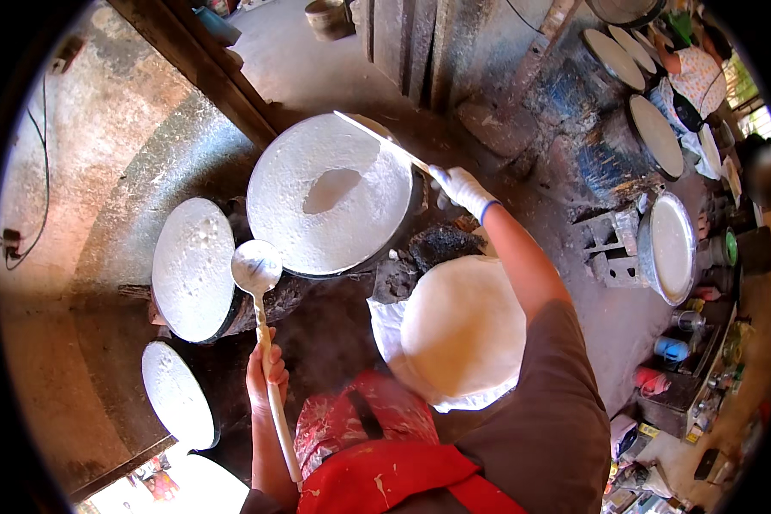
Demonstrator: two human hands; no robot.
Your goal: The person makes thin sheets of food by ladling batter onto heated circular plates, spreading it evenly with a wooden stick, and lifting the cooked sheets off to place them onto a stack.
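Note:
My left hand (268, 372) is closed around the pale handle of a large metal ladle (257, 266), whose bowl is raised near the rims of two griddles. Wearing a white glove, my right hand (466, 191) grips a long, thin, flat tool (376, 133) that reaches over the far right part of a large round griddle (276, 199). White material coats this griddle around a bare greyish patch near its middle. A smaller white-coated griddle (193, 270) stands left of the ladle. Below my right forearm lies a stack of round, pale flatbreads (466, 327) on white sheeting.
Another white-coated griddle (177, 395) is at the lower left. Charred material (446, 244) lies between the large griddle and the stack. A metal basin of pale liquid (671, 247) stands right by concrete blocks (607, 247). Another person (697, 77) is at the upper right, near more griddles (655, 136).

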